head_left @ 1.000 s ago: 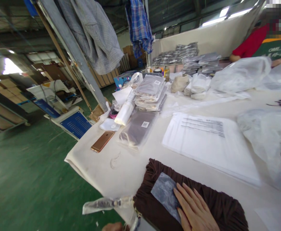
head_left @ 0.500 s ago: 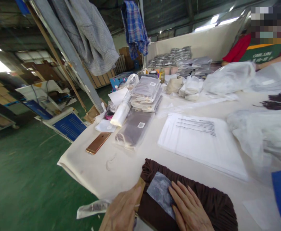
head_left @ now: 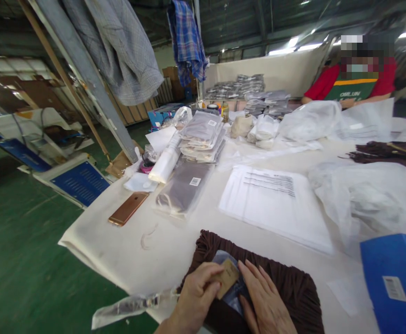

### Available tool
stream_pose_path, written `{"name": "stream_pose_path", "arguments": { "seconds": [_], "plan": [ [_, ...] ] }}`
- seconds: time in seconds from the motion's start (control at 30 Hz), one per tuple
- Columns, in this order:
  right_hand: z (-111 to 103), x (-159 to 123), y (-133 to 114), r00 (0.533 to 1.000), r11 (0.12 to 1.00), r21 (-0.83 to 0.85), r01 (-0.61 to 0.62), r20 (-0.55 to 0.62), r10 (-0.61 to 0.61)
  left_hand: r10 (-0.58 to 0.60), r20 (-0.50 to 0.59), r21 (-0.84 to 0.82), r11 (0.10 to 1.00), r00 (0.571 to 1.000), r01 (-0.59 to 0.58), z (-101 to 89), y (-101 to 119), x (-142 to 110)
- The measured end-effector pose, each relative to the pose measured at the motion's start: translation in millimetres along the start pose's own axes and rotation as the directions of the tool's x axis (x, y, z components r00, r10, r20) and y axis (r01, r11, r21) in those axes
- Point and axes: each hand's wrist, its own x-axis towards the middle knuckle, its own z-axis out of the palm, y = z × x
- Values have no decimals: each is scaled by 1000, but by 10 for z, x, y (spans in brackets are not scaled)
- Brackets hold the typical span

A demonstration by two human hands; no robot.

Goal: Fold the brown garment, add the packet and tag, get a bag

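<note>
A folded dark brown pleated garment (head_left: 293,297) lies at the near edge of the white table (head_left: 175,241). My left hand (head_left: 196,297) pinches a small brown card tag (head_left: 226,277) over a grey plastic piece (head_left: 236,290) on the garment. My right hand (head_left: 263,301) lies flat on the garment with fingers stretched, touching the grey piece beside the tag. A clear plastic strip (head_left: 126,307) hangs off the table edge by my left wrist.
A gold phone (head_left: 128,208), a bagged dark garment (head_left: 184,189), stacked bagged garments (head_left: 201,137), a stack of white printed bags (head_left: 275,204), crumpled clear plastic (head_left: 370,199) and a blue box (head_left: 394,273) lie around. A person in red (head_left: 349,83) works at the far side.
My left hand came up from below the table edge with the brown tag and moved it onto the grey piece on the garment. The view swung right, showing the blue box.
</note>
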Motion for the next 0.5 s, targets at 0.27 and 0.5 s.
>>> {"name": "stream_pose_path", "arguments": {
  "seconds": [0.27,0.5],
  "plan": [
    [-2,45,74,990,984,-117,137,39,-134,283,82,362,885,956,-293,88,16,54],
    [20,55,127,982,971,-142,190,33,-188,345,-255,424,879,903,-216,-197,-132,-474]
  ]
}}
